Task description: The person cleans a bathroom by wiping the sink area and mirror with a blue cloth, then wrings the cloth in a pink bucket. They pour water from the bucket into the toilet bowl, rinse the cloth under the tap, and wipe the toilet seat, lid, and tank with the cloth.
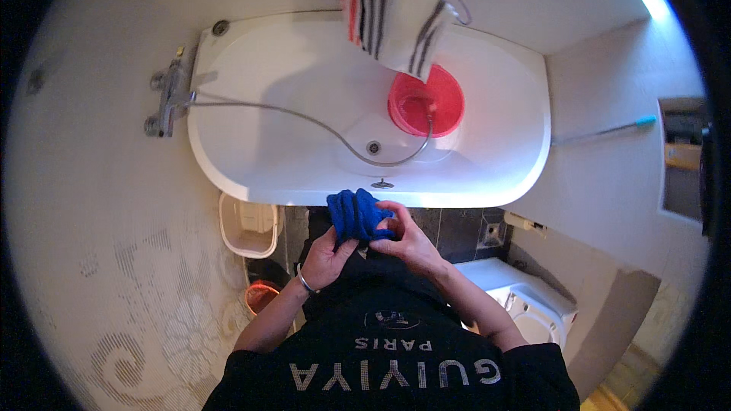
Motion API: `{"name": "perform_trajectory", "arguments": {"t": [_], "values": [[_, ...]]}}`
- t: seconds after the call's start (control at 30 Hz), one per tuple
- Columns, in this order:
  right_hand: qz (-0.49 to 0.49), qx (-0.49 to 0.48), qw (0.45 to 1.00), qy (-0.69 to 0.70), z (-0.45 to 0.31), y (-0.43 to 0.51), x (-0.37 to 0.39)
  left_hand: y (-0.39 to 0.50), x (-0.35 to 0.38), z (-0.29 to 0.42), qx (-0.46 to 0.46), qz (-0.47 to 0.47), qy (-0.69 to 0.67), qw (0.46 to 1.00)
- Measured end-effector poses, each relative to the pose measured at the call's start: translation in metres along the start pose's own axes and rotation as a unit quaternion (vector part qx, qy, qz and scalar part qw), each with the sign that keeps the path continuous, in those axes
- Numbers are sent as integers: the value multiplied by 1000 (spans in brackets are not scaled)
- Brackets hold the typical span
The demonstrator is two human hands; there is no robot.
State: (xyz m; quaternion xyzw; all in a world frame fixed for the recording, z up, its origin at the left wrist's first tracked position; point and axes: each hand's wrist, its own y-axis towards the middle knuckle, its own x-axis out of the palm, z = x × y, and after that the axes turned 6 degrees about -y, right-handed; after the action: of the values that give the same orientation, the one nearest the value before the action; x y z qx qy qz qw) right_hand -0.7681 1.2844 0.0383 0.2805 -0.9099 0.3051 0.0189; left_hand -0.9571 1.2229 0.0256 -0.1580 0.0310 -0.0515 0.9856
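Note:
A folded blue cloth (357, 214) is held between both hands, just in front of the near rim of a white bathtub (302, 74). My left hand (325, 260) grips its lower left side, the thumb lying on the near edge; a bracelet circles that wrist. On the right, my right hand (405, 237) pinches the cloth's other end with curled fingers. Inside the tub stands a red plastic bucket (451, 103). A metal shower hose (337, 134) runs from the wall-mounted mixer tap (167, 97) across the tub and into the bucket.
Striped towels (394, 17) hang above the tub's far side, partly over the bucket. On the floor are a pale plastic bin (268, 248) and an orange container (260, 295) at left. A white toilet (534, 319) stands at right, and a teal-ended rod (605, 129) leans by the wall.

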Motion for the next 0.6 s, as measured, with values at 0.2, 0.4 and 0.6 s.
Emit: {"name": "perform_trajectory", "arguments": {"t": [0.2,0.4,0.6], "values": [[-15,100,990,98,-2,-40,-36,27,-36,22,-63,-171,127,975],[204,-104,947,226,43,-65,-11,67,-77,33,-51,-307,289,906],[469,-141,813,314,77,-130,23,76,-68,69,1,-333,39,942]]}}
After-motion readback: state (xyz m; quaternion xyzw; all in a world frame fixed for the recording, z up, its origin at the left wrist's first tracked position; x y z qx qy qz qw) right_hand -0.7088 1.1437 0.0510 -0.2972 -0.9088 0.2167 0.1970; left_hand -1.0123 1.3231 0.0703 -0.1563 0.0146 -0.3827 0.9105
